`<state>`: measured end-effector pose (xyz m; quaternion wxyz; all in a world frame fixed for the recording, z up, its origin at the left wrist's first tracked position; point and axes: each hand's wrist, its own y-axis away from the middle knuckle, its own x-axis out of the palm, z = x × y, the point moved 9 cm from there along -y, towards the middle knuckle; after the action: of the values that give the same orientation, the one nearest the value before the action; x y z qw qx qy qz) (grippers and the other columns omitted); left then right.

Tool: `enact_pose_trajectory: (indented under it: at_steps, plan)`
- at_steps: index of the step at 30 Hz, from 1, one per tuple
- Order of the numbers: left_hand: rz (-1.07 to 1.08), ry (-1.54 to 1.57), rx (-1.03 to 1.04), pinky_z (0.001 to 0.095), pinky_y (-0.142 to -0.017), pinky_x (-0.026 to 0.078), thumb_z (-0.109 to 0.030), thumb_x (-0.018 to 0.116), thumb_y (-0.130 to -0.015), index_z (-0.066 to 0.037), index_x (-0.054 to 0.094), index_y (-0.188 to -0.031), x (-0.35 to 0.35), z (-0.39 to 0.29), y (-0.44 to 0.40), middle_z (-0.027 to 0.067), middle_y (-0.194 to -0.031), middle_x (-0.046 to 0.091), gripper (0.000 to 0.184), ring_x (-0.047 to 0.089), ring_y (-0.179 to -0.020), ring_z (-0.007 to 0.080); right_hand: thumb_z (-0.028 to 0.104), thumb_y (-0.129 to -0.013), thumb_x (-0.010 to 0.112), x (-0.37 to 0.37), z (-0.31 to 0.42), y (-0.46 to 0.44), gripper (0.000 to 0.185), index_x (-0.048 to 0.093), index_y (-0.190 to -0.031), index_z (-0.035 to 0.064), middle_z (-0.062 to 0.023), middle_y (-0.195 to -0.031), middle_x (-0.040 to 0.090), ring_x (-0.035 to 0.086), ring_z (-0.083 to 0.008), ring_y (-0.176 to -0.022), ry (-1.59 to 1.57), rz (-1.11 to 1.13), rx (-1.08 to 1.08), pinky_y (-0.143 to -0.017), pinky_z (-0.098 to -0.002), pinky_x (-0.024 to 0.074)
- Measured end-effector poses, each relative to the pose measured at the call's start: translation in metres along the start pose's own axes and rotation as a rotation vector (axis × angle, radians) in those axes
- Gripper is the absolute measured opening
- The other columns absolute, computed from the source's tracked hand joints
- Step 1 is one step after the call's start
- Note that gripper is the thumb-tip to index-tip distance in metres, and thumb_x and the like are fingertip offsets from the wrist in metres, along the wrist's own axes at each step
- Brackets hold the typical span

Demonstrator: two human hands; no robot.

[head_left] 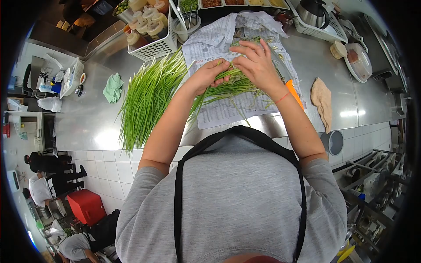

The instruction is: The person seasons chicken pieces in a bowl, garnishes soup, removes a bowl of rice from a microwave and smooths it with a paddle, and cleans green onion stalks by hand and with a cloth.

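Newspaper sheets (219,116) lie on the steel counter in front of me, with loose green stalks and trimmings on them. My left hand (209,75) is closed round a small bunch of thin green stalks (226,75). Close beside it, over the paper, my right hand (256,65) has its fingers bent at the ends of the stalks; what its thumb and fingertips pinch is too small to name. A large pile of long green stalks (151,98) with pale ends lies to the left. An orange handle (294,94) shows beside my right wrist.
Left of the pile is a green cloth (113,88); a tan cloth (321,104) lies at right. Behind stand a white basket of sauce bottles (154,49), food trays and a kettle (312,13). Several people are at far left near a red box (86,206).
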<state>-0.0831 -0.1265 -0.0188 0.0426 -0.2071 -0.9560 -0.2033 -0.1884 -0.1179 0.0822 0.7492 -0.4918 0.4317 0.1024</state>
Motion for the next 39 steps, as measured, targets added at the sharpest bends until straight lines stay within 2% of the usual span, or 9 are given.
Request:
enact_pose_trajectory:
  at_steps: [7,17,22,24,27,31,33,35,39]
  plan:
    - [0.057,0.069,0.050,0.0160,-0.042,0.024,-0.031,0.051,-0.092,-0.011,0.049,-0.092,0.003,-0.001,0.000,-0.0028,-0.071,0.050,0.020,0.034,-0.049,0.0013,0.017,-0.078,0.062,0.004,-0.008,0.005,0.007,0.057,-0.083,0.0160,0.0058,-0.116,0.052,0.041,-0.0192,-0.118,-0.097,-0.002,0.078,-0.103,-0.0525,0.0195]
    - [0.038,-0.007,0.114,0.0159,-0.043,0.026,-0.026,0.055,-0.090,-0.010,0.047,-0.096,0.001,-0.006,-0.002,-0.0019,-0.072,0.052,0.019,0.036,-0.051,0.0016,0.017,-0.079,0.061,0.005,-0.021,0.007,0.005,0.057,-0.081,0.0136,0.0042,-0.121,0.053,0.038,-0.0236,-0.121,-0.277,-0.022,0.189,-0.103,-0.0531,0.0164]
    - [0.036,-0.001,0.101,0.0163,-0.043,0.026,-0.024,0.055,-0.090,-0.008,0.047,-0.097,-0.005,-0.001,-0.002,-0.0014,-0.071,0.052,0.018,0.037,-0.052,0.0017,0.016,-0.080,0.061,-0.007,-0.050,0.013,0.005,0.058,-0.081,0.0121,0.0011,-0.123,0.052,0.041,-0.0263,-0.120,-0.245,-0.104,0.224,-0.103,-0.0519,0.0189]
    - [-0.011,-0.038,0.101,0.0172,-0.044,0.027,-0.020,0.054,-0.090,-0.008,0.046,-0.098,-0.010,-0.001,-0.003,-0.0007,-0.073,0.052,0.017,0.037,-0.053,0.0025,0.019,-0.079,0.062,-0.026,-0.063,0.014,0.007,0.058,-0.082,0.0141,0.0030,-0.119,0.054,0.041,-0.0236,-0.118,-0.086,-0.206,0.295,-0.101,-0.0520,0.0194]
    - [0.005,-0.054,0.189,0.0180,-0.046,0.028,-0.017,0.052,-0.091,-0.007,0.045,-0.100,-0.007,-0.008,-0.005,0.0001,-0.075,0.053,0.015,0.037,-0.054,0.0036,0.019,-0.079,0.062,-0.030,-0.035,0.006,0.006,0.059,-0.083,0.0150,0.0037,-0.118,0.054,0.042,-0.0229,-0.117,-0.032,-0.181,0.208,-0.099,-0.0513,0.0210]
    - [-0.018,-0.051,0.203,0.0184,-0.046,0.029,-0.016,0.051,-0.091,-0.007,0.045,-0.100,-0.007,-0.008,-0.007,0.0006,-0.077,0.053,0.014,0.037,-0.056,0.0042,0.022,-0.079,0.063,-0.025,-0.038,0.013,0.009,0.061,-0.085,0.0164,0.0017,-0.118,0.054,0.044,-0.0224,-0.115,-0.012,-0.204,0.223,-0.096,-0.0493,0.0239]
    - [-0.029,-0.040,0.199,0.0182,-0.048,0.030,-0.016,0.051,-0.091,-0.006,0.045,-0.103,-0.011,-0.002,-0.008,0.0006,-0.078,0.054,0.016,0.038,-0.058,0.0043,0.027,-0.076,0.065,-0.028,-0.076,0.035,0.018,0.061,-0.091,0.0180,-0.0018,-0.117,0.053,0.045,-0.0233,-0.112,-0.056,-0.268,0.385,-0.094,-0.0460,0.0260]
    - [-0.082,-0.040,0.195,0.0184,-0.050,0.031,-0.017,0.051,-0.091,-0.006,0.047,-0.102,-0.015,-0.002,-0.006,-0.0007,-0.077,0.053,0.016,0.039,-0.059,0.0040,0.032,-0.074,0.068,-0.045,-0.111,0.066,0.028,0.061,-0.097,0.0194,-0.0042,-0.119,0.052,0.046,-0.0242,-0.111,0.182,-0.279,0.523,-0.092,-0.0418,0.0275]
    - [-0.176,-0.035,0.236,0.0185,-0.054,0.033,-0.019,0.051,-0.091,-0.006,0.051,-0.098,-0.027,-0.002,-0.006,-0.0020,-0.077,0.053,0.014,0.039,-0.061,0.0040,0.036,-0.074,0.067,-0.085,-0.196,0.179,0.039,0.056,-0.108,0.0190,-0.0069,-0.121,0.049,0.043,-0.0283,-0.115,0.469,-0.122,0.828,-0.092,-0.0466,0.0320]
